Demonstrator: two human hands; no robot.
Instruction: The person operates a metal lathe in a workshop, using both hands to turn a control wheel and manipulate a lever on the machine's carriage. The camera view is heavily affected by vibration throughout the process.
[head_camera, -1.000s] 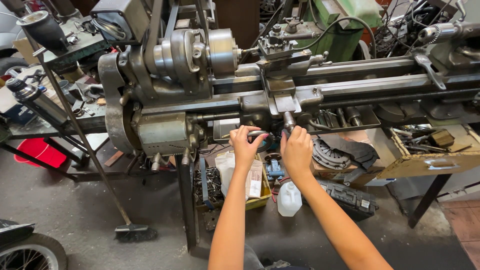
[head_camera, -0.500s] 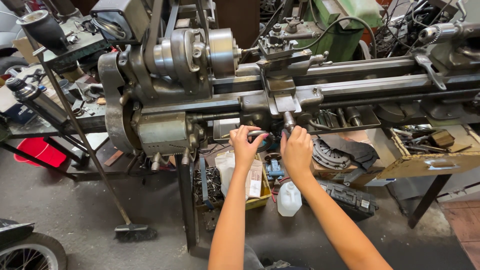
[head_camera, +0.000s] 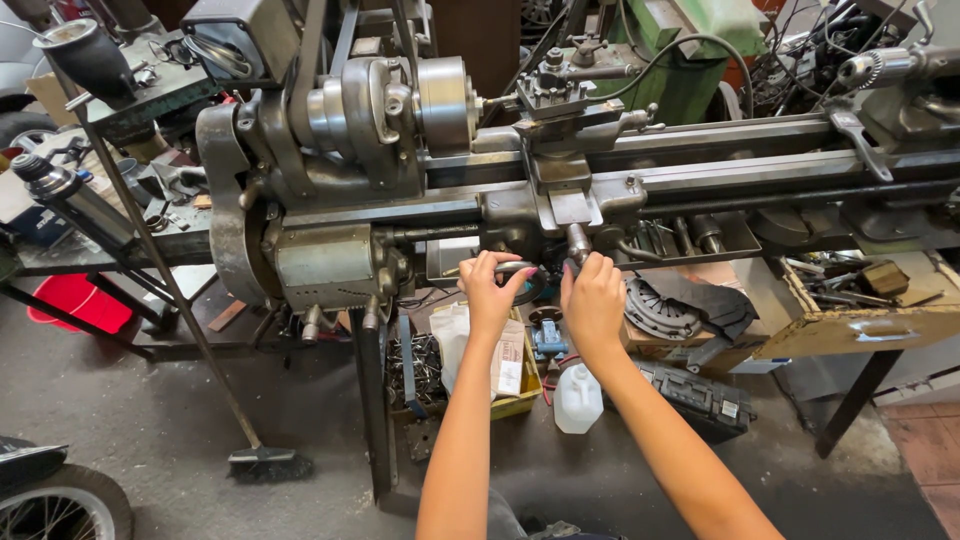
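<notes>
My left hand (head_camera: 490, 290) curls its fingers around the lathe (head_camera: 420, 200) handwheel (head_camera: 528, 282); right hand (head_camera: 592, 298) pinches a knob beside it — adjustment underway, nothing visibly finished.

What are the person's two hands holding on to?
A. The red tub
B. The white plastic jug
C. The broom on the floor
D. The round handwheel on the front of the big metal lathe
D: both the left hand and the right hand grip the dark handwheel on the lathe, while the white jug stands untouched on the floor below.
</notes>
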